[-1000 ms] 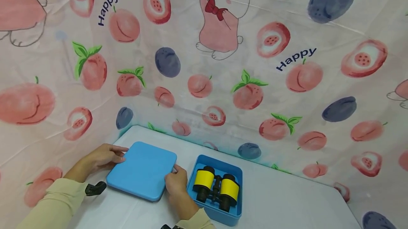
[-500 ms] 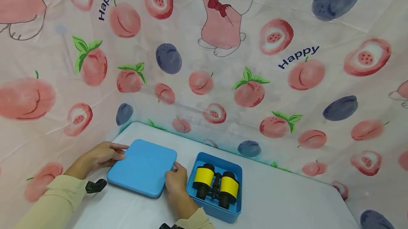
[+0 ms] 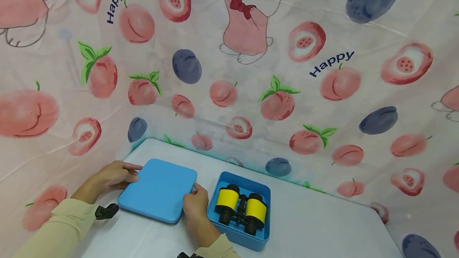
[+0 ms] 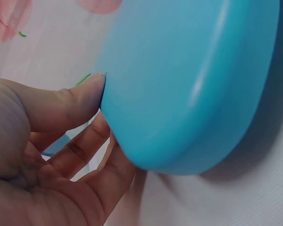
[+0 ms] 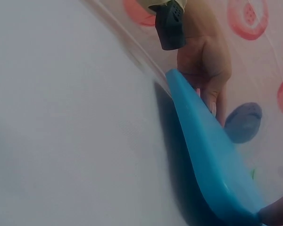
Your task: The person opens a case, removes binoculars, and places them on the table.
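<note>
A flat blue lid [image 3: 157, 190] with rounded corners is held between both hands at the left part of the white table. At its left edge the left hand [image 3: 116, 174] pinches it; in the left wrist view the thumb [image 4: 80, 101] lies against the lid's rim and the fingers reach beneath. On the opposite edge the right hand [image 3: 196, 206] grips the lid, its fingers partly hidden. Just right of that hand stands an uncovered blue box [image 3: 240, 240]. Inside it lie black and yellow binoculars [image 3: 241, 210].
A white-covered table [image 3: 322, 230] stretches to the right of the box. Behind and to the left hangs a curtain [image 3: 222, 66] printed with peaches and a rabbit. A black device [image 3: 106, 211] sits at the left wrist.
</note>
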`<state>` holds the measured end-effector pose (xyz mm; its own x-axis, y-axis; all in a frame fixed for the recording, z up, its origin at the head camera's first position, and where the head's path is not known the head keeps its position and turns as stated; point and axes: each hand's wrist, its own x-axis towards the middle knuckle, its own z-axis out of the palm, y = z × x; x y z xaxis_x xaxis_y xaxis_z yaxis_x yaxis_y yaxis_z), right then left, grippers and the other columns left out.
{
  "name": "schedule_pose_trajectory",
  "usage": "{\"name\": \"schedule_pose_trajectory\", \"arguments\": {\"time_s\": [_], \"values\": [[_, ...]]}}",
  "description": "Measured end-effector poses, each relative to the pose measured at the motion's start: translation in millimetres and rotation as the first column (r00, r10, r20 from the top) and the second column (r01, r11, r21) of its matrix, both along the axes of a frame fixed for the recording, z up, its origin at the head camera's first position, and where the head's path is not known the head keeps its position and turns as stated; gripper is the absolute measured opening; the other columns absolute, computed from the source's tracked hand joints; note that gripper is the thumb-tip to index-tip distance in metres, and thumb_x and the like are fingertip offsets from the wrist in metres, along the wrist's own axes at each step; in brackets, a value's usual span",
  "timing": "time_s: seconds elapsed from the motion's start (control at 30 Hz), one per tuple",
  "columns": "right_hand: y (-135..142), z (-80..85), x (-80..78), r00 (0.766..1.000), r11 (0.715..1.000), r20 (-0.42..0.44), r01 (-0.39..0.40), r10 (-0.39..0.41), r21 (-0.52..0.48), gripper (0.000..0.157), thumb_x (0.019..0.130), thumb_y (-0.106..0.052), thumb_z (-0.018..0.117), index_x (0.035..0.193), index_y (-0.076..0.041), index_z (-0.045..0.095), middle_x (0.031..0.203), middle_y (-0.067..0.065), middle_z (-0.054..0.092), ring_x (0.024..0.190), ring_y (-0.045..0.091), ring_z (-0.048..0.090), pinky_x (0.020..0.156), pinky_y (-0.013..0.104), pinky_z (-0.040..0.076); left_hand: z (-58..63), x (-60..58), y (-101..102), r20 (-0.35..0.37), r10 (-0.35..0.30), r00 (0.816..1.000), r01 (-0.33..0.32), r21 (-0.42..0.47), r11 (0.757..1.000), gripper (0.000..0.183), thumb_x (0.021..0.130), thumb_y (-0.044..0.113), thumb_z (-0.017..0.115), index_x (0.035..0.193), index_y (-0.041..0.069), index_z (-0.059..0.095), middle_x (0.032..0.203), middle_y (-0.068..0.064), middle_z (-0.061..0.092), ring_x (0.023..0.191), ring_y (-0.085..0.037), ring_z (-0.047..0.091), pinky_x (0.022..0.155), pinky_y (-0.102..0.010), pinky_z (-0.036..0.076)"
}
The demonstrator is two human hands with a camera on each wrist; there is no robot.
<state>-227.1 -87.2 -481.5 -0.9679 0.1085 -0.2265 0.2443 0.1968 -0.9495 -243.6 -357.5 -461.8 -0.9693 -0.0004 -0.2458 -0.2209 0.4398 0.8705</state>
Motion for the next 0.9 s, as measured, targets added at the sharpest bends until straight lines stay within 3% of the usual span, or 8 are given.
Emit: {"name": "schedule_pose_trajectory", "arguments": {"time_s": [0.13,0.4,0.57,0.73,0.9], "values": [[-0.4,0.5,4.9,1.000,1.000,-0.011,0.009,-0.009,0.024,0.052,0.095,0.009,0.054,0.147,0.008,0.051,0.142,0.025,0.058,0.129,0.040,0.055,0.111,0.061,0.048,-0.5,3.1,2.5,-0.011,0.009,1.000,-0.009,-0.076,0.997,0.055,0.096,0.013,0.074,0.144,-0.007,0.056,0.125,-0.026,0.063,0.099,-0.019,0.068,0.089,-0.041,0.064],[-1.7,0.3,10.1,0.996,0.994,-0.051,0.082,-0.079,0.072,0.048,0.094,0.010,0.058,0.142,0.005,0.058,0.117,0.012,0.065,0.111,0.030,0.061,0.101,0.051,0.058,0.9,8.1,14.2,-0.017,0.100,0.995,-0.102,-0.177,0.979,0.044,0.093,0.006,0.073,0.131,-0.015,0.062,0.119,-0.034,0.067,0.089,-0.023,0.068,0.081,-0.041,0.065],[0.3,7.2,8.9,0.990,0.994,-0.089,0.110,-0.111,-0.019,0.053,0.089,0.012,0.063,0.141,0.002,0.061,0.110,0.008,0.063,0.104,0.023,0.058,0.092,0.038,0.061,8.0,11.8,20.6,-0.063,0.138,0.988,-0.150,-0.268,0.952,0.047,0.092,0.014,0.074,0.130,-0.012,0.064,0.125,-0.036,0.065,0.090,-0.028,0.070,0.079,-0.042,0.065],[5.0,21.1,8.8,0.990,0.984,-0.110,0.072,-0.090,-0.163,0.055,0.086,0.010,0.068,0.139,-0.002,0.064,0.111,0.009,0.064,0.103,0.022,0.058,0.091,0.033,0.060,17.3,16.8,24.1,-0.140,0.111,0.984,-0.134,-0.168,0.977,0.052,0.101,0.017,0.065,0.140,-0.016,0.053,0.133,-0.038,0.062,0.101,-0.036,0.076,0.091,-0.048,0.063],[17.9,37.7,11.3,0.991,0.972,-0.113,0.044,-0.072,-0.232,0.056,0.086,0.008,0.070,0.140,-0.005,0.064,0.114,0.010,0.063,0.103,0.021,0.058,0.092,0.030,0.060,29.2,19.4,38.1,-0.132,0.077,0.988,-0.086,-0.069,0.994,0.061,0.102,0.025,0.067,0.146,-0.013,0.048,0.137,-0.036,0.062,0.114,-0.040,0.074,0.100,-0.053,0.057]]}}
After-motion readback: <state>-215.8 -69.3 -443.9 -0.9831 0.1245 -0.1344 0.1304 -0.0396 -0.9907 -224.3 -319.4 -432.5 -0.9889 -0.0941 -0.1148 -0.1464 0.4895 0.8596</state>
